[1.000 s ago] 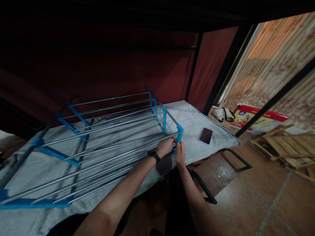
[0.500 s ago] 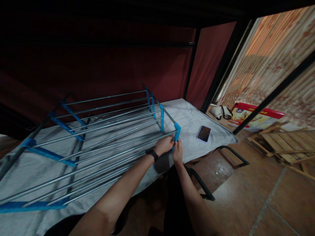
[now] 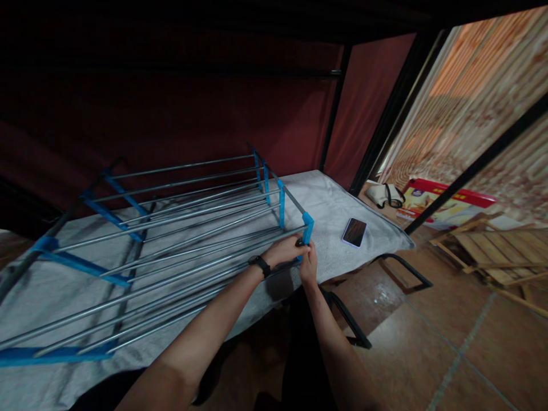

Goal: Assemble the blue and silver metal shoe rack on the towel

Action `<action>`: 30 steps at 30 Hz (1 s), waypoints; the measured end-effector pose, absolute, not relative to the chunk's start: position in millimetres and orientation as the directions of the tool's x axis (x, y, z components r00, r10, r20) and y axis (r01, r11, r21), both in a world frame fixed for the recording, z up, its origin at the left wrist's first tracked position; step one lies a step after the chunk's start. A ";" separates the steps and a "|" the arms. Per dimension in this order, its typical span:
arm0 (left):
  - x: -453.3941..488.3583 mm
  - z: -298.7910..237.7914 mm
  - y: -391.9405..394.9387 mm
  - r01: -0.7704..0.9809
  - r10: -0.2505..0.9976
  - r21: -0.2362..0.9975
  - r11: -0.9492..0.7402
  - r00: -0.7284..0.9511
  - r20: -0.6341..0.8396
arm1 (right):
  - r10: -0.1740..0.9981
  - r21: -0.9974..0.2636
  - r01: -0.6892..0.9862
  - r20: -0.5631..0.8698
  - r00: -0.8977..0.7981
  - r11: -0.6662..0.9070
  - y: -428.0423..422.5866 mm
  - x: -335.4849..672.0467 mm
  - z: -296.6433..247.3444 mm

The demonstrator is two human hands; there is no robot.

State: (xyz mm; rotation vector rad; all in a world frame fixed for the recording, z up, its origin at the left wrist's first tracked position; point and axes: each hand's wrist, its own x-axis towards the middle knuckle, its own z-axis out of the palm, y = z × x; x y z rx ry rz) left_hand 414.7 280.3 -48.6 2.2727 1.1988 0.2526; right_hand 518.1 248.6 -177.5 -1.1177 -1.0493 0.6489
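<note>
A rack of metal rods (image 3: pixel 184 222) with blue plastic brackets lies on a grey-white cloth. Both my hands are together at its near right corner, by a blue end bracket (image 3: pixel 307 225). My left hand (image 3: pixel 285 251), a black band on its wrist, has its fingers closed around a small black piece (image 3: pixel 301 242) beside the bracket; what kind of piece it is I cannot make out. My right hand (image 3: pixel 309 265) is closed on the lower part of the same bracket from the right. The fingers partly cover the bracket's lower end.
A phone (image 3: pixel 354 232) lies on the cloth (image 3: pixel 329 200) to the right. Beyond the cloth are a white bag (image 3: pixel 381 195), a red and yellow box (image 3: pixel 445 200) and a folded wooden slatted piece (image 3: pixel 500 251). A black metal frame leg (image 3: pixel 351 319) stands near my right forearm.
My left hand has shifted slightly at the corner, and the small black piece now shows at its fingers. The right hand stays on the bracket. The view has moved only slightly.
</note>
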 end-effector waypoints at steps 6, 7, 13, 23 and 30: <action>420.0 -41.7 275.2 0.826 0.890 0.452 -0.337 0.436 -0.133 | 0.858 -0.946 0.079 0.320 0.403 0.316 247.2 517.4 -174.3; 420.6 -40.1 274.3 0.836 0.895 0.440 -0.327 0.424 -0.139 | 0.857 -0.945 0.076 0.320 0.404 0.317 246.6 517.0 -173.7; 425.3 -39.4 266.4 0.860 0.913 0.382 -0.338 0.398 -0.088 | 0.851 -0.942 0.045 0.319 0.418 0.331 245.7 516.3 -171.1; 426.2 -43.5 263.8 0.867 0.925 0.373 -0.330 0.375 -0.055 | 0.865 -0.947 0.094 0.318 0.388 0.306 245.7 518.3 -173.8; 419.1 -40.5 264.0 0.858 0.936 0.432 -0.280 0.344 -0.078 | 0.877 -0.944 0.063 0.324 0.354 0.323 244.5 516.0 -175.9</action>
